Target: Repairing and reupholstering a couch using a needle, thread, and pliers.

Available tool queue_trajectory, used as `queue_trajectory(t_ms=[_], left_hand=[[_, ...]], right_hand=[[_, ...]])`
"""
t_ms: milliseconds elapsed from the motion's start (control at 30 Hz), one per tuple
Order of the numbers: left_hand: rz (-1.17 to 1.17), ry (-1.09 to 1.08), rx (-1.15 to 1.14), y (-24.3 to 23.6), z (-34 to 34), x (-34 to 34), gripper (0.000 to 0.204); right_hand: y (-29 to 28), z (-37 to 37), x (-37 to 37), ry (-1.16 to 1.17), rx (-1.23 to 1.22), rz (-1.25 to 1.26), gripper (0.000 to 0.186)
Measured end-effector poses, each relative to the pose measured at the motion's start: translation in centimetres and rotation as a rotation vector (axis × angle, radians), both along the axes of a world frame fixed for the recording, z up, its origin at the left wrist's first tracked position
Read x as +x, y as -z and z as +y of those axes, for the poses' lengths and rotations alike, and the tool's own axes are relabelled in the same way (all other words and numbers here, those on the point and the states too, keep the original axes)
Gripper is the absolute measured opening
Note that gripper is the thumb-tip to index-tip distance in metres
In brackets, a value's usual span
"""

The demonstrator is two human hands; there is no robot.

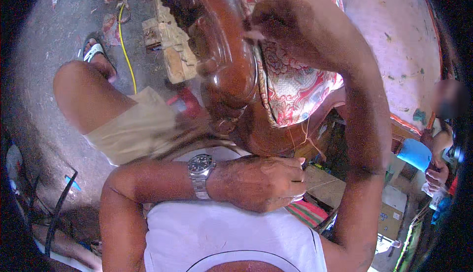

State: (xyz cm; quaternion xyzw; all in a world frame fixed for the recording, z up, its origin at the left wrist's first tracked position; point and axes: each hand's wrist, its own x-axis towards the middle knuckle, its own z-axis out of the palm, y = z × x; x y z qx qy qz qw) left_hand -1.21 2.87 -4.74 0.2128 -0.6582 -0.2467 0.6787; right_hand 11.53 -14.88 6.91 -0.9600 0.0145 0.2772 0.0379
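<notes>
A carved, polished brown wooden furniture frame rises in front of me, with red-and-cream patterned upholstery fabric along its right side. A cord-like edging runs down the fabric beside the wood, and loose threads hang from its lower corner. My right hand is closed at the upper part, where fabric meets wood; whatever its fingers pinch is hidden. Close to my body, my left hand is curled shut below the frame, a wristwatch on its wrist. A thin strand shows near its fingers, but its contents cannot be made out.
Wooden blocks and a yellow cable lie on the grey floor at left. A red object sits beside my leg. Pinkish sheeting covers the right side. Another person's hand is at far right, near a blue cloth-like item.
</notes>
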Motion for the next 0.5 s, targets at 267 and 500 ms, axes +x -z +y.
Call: queue_trajectory(t_ms=[267,500], left_hand=[[-0.002,0.075,0.066,-0.1,0.2,0.1,0.013],[0.075,0.083,0.134,-0.3,0.2,-0.1,0.010]], right_hand=[[-2.0,-0.9,-2.4,-0.282,-0.039,-0.238,0.016],[-0.6,-1.3,-1.8,-0.221,0.133,-0.343,0.014]])
